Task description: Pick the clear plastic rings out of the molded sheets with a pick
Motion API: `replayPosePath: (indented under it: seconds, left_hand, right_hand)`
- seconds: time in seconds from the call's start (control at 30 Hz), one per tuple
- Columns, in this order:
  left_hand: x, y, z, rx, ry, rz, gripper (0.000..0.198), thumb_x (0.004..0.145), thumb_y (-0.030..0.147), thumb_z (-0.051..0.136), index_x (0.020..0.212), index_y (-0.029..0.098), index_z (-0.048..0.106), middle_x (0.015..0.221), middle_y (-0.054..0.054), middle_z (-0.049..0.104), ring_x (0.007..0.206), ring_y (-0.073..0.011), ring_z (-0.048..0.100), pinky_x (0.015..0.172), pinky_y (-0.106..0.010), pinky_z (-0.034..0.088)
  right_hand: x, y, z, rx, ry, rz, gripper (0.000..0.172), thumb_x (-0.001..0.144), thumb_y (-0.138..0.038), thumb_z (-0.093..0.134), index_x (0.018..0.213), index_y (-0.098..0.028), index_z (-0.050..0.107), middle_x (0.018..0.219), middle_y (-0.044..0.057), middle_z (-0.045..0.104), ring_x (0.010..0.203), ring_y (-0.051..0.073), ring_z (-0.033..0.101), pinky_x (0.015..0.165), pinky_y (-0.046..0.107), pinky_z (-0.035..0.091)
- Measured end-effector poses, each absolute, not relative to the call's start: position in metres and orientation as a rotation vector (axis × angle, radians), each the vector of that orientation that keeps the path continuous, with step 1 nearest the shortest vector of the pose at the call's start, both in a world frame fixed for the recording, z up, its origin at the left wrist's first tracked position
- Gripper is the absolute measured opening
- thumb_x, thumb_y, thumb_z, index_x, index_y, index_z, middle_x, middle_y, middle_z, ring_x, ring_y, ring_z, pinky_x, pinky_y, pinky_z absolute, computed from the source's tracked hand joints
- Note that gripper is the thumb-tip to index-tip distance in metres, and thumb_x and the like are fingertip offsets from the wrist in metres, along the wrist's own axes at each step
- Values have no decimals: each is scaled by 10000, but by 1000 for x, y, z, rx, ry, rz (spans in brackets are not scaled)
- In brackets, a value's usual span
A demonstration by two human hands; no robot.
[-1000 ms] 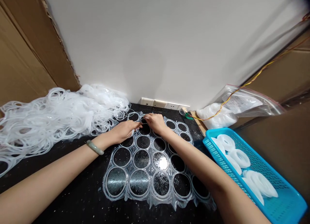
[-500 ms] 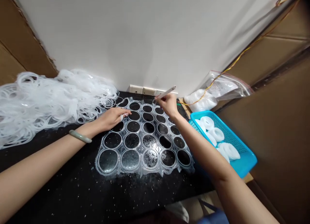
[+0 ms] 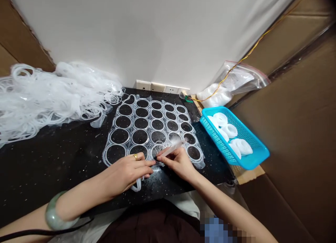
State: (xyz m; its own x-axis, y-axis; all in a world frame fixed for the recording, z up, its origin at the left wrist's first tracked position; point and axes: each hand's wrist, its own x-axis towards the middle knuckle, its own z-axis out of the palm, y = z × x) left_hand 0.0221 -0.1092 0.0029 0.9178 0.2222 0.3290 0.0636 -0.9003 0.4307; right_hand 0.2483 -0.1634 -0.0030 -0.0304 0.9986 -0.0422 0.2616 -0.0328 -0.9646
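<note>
Item: translucent plastic sheet of joined rings, lying flat on a speckled black worktop. Right hand: thumb and fingers clamped on a pale pen-like tool above the sheet's near edge. Left hand: fingers together on that edge, grip unclear. Alongside: blue plastic basket holding coiled rings; heaped loose rings.

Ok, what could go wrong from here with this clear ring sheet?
The white pen-like tool in the right hand lies right over the thin clear ring sheet, so it could nick or tear a ring. The left hand rests on the sheet's near edge; a careless tug might slide the sheet across the speckled black counter, where loose white specks could cling to it.
</note>
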Motion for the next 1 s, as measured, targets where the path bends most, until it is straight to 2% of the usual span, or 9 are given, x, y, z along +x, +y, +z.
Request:
replayPosePath:
  seconds: [0.5, 0.67, 0.77, 0.87, 1.0]
  left_hand:
    - [27, -115, 2, 2792, 195, 557, 234, 982, 141, 424, 1052, 148, 647, 1174, -120, 686, 816, -214, 548, 712, -341, 478]
    - [28, -115, 4, 2788, 230, 569, 260, 987, 151, 397, 968, 147, 656, 1082, -114, 711, 765, -215, 551, 645, -329, 471]
    - [28, -116, 6, 2791, 242, 579, 343, 1001, 158, 321, 970, 154, 663, 1050, -109, 717, 779, -223, 577, 662, -341, 485]
    - [25, -118, 7, 2802, 254, 564, 385, 1011, 167, 276, 998, 156, 661, 1125, -102, 704, 858, -235, 617, 722, -355, 502]
    - [20, -120, 6, 2774, 277, 503, 358, 1018, 175, 294, 1075, 162, 647, 1200, -89, 686, 921, -231, 648, 776, -356, 512]
  right_hand:
    - [246, -169, -4, -1381, -1604, 878, 90, 846, -264, 664, 828, -261, 752, 838, 30, 741, 743, 194, 680, 680, 308, 519]
    - [244, -182, -2, -1361, -1980, 573, 202, 944, -249, 532, 1012, -263, 722, 951, 65, 732, 808, 182, 678, 709, 292, 504]
    - [244, -184, -4, -1343, -2278, 205, 257, 961, -205, 472, 1108, -210, 684, 1029, 104, 725, 813, 191, 678, 663, 296, 485]
    - [251, -171, 1, -1320, -2363, -136, 247, 941, -154, 474, 1081, -147, 677, 1015, 114, 729, 754, 184, 672, 616, 281, 468]
    - [275, -129, 22, -1405, -2181, -241, 228, 925, -122, 497, 1038, -153, 692, 1039, 91, 727, 809, 162, 682, 676, 244, 484]
